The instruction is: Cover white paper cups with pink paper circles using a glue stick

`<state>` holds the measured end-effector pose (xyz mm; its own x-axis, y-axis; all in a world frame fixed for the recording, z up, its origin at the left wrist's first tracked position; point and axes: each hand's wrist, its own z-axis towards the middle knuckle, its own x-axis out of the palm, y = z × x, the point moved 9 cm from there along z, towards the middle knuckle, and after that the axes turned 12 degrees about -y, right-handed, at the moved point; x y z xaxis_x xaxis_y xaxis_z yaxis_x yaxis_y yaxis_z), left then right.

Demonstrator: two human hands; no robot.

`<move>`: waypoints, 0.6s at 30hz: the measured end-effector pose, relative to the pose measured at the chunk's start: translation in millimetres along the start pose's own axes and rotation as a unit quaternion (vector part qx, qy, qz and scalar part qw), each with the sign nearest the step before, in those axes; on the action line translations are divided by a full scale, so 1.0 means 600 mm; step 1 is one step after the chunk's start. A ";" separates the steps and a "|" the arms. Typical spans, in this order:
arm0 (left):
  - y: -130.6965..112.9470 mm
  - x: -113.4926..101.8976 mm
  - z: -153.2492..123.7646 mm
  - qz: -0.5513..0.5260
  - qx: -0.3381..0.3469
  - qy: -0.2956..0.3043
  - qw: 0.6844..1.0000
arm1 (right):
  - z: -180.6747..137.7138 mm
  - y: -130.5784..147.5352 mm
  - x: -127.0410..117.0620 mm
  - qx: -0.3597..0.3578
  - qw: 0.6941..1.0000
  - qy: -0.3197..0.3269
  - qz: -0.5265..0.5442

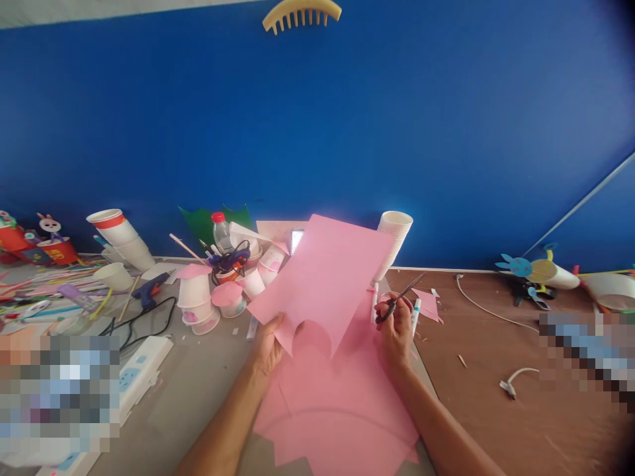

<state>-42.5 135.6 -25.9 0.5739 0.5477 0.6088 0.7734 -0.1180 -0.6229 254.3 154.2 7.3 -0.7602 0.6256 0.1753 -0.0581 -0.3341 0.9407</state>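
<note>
Between the fingers of my left hand is the lower left corner of a pink paper sheet, held up and tilted. A rounded notch is cut into the sheet's lower edge. My right hand grips a pair of dark scissors, blades pointing up and to the right, apart from the sheet. Under both hands lie more pink paper sheets with cut, jagged edges. Beside my right hand are a marker and a small pink paper scrap.
A tall stack of paper cups leans against the blue wall. On the left are pink-topped cups, a glue gun with its cord, and a power strip. White cables and a blue paper-animal craft lie on the right.
</note>
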 end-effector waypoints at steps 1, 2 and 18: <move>0.007 0.008 -0.003 -0.014 -0.008 0.020 1.000 | -0.004 -0.001 0.002 0.006 1.000 0.004 0.006; 0.010 0.015 -0.005 -0.029 -0.010 0.035 0.999 | -0.009 -0.002 0.004 0.015 1.000 0.007 0.010; 0.020 0.023 -0.007 -0.013 0.024 0.015 1.000 | -0.200 0.130 0.083 -0.211 0.887 0.412 -0.010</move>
<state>-24.3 138.3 -22.8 0.5627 0.5252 0.6384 0.7742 -0.0640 -0.6297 134.6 74.6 54.5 -0.9609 -0.0341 -0.2747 -0.1815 -0.6715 0.7184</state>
